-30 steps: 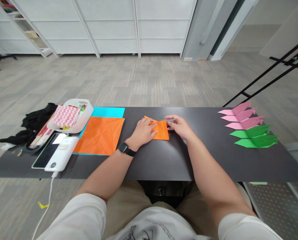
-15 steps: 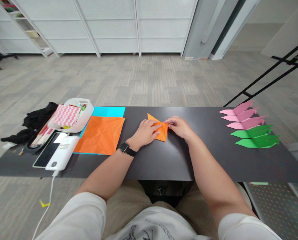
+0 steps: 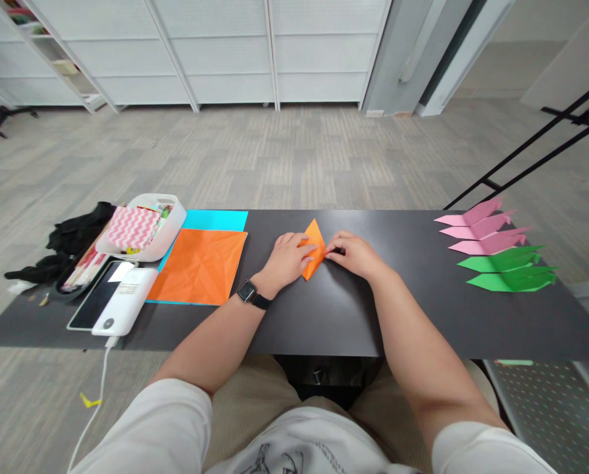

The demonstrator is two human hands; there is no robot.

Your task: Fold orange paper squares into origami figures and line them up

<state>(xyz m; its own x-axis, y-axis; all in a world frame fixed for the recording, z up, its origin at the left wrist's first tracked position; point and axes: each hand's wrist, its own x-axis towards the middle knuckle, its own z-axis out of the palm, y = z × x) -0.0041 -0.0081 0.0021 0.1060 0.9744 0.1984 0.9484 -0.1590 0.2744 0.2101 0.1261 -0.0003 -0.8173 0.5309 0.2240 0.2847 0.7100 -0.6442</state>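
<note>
A folded piece of orange origami paper [image 3: 315, 245] lies on the dark table between my hands, now a narrow kite-like shape with a point away from me. My left hand [image 3: 288, 255], with a black watch on its wrist, rests its spread fingers on the paper's left side and presses it down. Thumb and fingers of my right hand [image 3: 352, 253] pinch the right corner of the paper. Part of the paper is hidden under my left fingertips.
To the left lie orange sheets [image 3: 200, 263] over blue paper [image 3: 218, 220], a white basket [image 3: 173, 227], a phone [image 3: 89, 309] and a white power bank [image 3: 125, 303] with a cable. Pink folded birds [image 3: 486, 227] and green ones [image 3: 506, 280] stand in a row at the right.
The right part of the orange paper has been folded over, so its wide right flap has become a narrower shape. My right hand has shifted slightly left and nearer to me.
</note>
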